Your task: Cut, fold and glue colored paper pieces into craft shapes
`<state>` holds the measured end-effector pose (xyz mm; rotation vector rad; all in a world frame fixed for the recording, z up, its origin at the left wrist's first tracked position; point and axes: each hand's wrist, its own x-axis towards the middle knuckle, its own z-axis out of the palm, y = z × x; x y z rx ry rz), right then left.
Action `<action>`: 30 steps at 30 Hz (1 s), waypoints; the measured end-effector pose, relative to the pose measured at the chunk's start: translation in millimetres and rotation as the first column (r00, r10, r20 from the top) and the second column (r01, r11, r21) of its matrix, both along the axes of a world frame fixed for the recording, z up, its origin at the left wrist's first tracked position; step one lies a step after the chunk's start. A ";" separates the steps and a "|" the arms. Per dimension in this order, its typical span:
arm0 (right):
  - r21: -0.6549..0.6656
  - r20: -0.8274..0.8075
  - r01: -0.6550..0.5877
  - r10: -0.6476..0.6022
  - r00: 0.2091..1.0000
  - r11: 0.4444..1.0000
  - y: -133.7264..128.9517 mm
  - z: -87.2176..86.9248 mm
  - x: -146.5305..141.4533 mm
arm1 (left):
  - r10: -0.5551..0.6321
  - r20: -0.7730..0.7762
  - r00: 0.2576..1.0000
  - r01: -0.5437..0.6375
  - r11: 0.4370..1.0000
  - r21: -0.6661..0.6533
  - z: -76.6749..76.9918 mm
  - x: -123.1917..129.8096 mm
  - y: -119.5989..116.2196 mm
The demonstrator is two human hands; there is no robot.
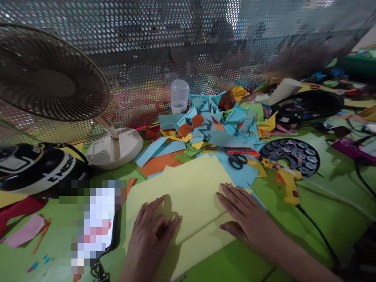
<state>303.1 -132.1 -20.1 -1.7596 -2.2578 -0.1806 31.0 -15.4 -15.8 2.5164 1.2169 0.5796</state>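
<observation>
A fan [115,148] stands toward the back edge of the tabletop [337,225], at left, with a phone [100,217] nearer the front. The left hand [151,227] rests on yellow paper [190,182] — toward the middle of the front edge — its grip loosely curled, thumb and forefinger apart. The right hand [245,211] presses flat on the paper's right side, grip wide — scissors [237,160] behind, glue gun [290,184] rightward.

Left hand [149,229]: one. Right hand [245,211]: one. Yellow paper sheets [196,184]: at least two. Fan [54,84]: one. Phone [100,215]: one. Black-handled scissors [237,159]: one pair. Yellow glue gun [290,185]: one. Clear bottle [180,93]: one. Blue paper pieces [226,139]: many, count unclear.
</observation>
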 end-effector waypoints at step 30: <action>-0.113 0.024 0.038 -0.036 0.999 0.993 0.1 4.6 -4.3 | -0.379 -0.388 0.840 0.522 0.759 0.390 -11.8 4.7 6.7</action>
